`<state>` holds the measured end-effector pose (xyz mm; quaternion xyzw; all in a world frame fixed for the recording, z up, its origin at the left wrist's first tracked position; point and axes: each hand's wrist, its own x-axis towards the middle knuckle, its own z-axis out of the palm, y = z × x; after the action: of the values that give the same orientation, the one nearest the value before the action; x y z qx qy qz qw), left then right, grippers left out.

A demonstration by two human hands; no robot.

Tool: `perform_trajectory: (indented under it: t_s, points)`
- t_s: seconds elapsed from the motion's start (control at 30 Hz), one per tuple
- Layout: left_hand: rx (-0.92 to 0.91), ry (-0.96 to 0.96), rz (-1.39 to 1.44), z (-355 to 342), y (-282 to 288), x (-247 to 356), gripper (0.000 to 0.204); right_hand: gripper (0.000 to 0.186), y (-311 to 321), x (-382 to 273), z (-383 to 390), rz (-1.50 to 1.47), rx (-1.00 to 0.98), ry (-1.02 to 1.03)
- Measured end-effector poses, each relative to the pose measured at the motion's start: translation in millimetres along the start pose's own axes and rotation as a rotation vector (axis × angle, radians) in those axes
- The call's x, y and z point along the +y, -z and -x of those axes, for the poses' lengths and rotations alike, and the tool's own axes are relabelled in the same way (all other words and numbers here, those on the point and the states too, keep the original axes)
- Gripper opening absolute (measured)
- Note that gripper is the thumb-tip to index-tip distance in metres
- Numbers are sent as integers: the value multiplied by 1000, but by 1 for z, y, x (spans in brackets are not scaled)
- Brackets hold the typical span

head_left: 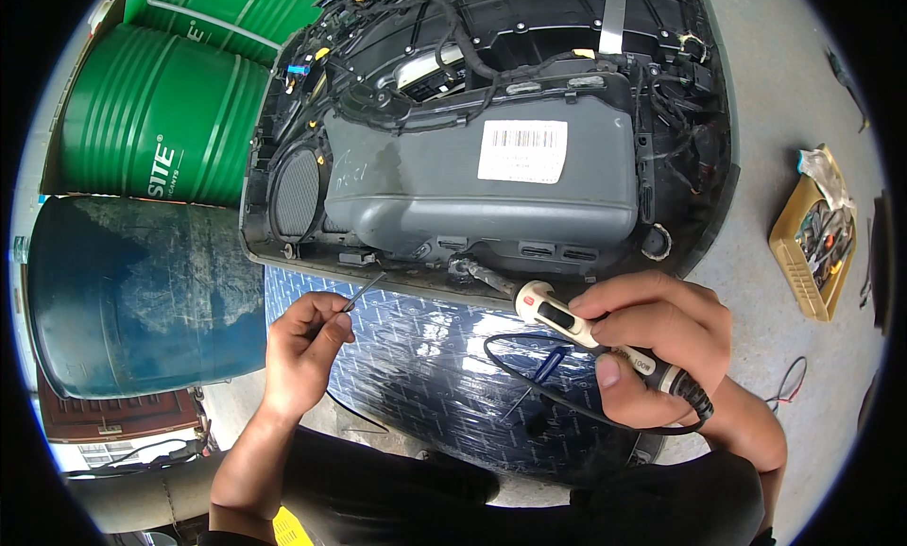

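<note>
My right hand [661,357] grips a cream and black corded hot tool [557,315], like a soldering iron, whose darkened metal end rests at the lower edge of a large black plastic car panel [472,272]. My left hand [312,352] pinches a thin dark rod [368,287], its tip just below that edge. A grey molded compartment [416,168] with a white barcode label [520,149] covers the panel's middle, with wiring around it. A dark-blue screwdriver [548,366] lies below the hot tool on a blue, plastic-wrapped surface [378,338], partly behind the black cable.
Two green drums [132,111] and a dirty blue drum [142,300] stand at the left. On the grey floor [765,83] at the right sits a yellow plastic tray [794,263] of small tools and parts, with loose leads [789,385] nearer me.
</note>
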<state>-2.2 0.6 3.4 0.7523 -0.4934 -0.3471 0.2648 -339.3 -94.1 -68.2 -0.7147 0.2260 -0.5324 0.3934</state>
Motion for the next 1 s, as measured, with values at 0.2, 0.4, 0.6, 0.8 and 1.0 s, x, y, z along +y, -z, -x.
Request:
perform_trajectory:
  t_s: [0.2,0.4,0.6,0.8,1.0]
  points:
    - [-6,-10,13,0,1,-1,10,19,5,2,1,8,18,-1]
    - [0,-9,13,0,0,-1,11,19,3,2,0,5,6,22]
    - [-5,-14,28,-1,0,-2,11,20,2,4,-1,21,9,35]
    - [-8,3,25,-1,-1,-1,10,19,8,0,0,25,21,12]
    - [-19,-5,24,-2,-1,-1,10,19,3,2,0,18,2,14]
